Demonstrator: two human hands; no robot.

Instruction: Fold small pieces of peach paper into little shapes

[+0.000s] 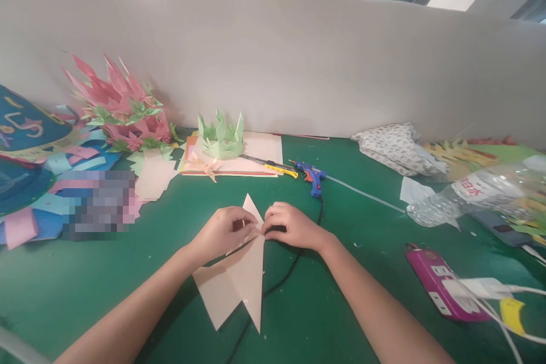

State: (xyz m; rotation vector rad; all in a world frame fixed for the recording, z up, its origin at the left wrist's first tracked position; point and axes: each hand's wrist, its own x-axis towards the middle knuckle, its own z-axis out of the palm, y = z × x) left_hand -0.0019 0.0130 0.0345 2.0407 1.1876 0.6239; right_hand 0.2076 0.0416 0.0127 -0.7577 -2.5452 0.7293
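Note:
A pale peach sheet of folded paper (239,278), with pointed and notched edges, lies at the middle of the green table. My left hand (226,230) pinches it near its upper part, thumb and fingers closed together. Close beside it, my right hand (290,226) grips the paper's right edge between thumb and fingertips. One pointed tip of the paper rises beyond both hands. The fingertips hide the exact fold between them. Beyond the hands lie a blue glue gun (313,176) and a yellow utility knife (279,168).
A light green paper crown (220,137) stands on stacked coloured sheets (264,148). Pink paper crowns (128,105) and scraps are at left. At right are a plastic bottle (473,190), patterned cloth (390,145) and a magenta power strip (443,284). A black cord (285,278) runs under the paper.

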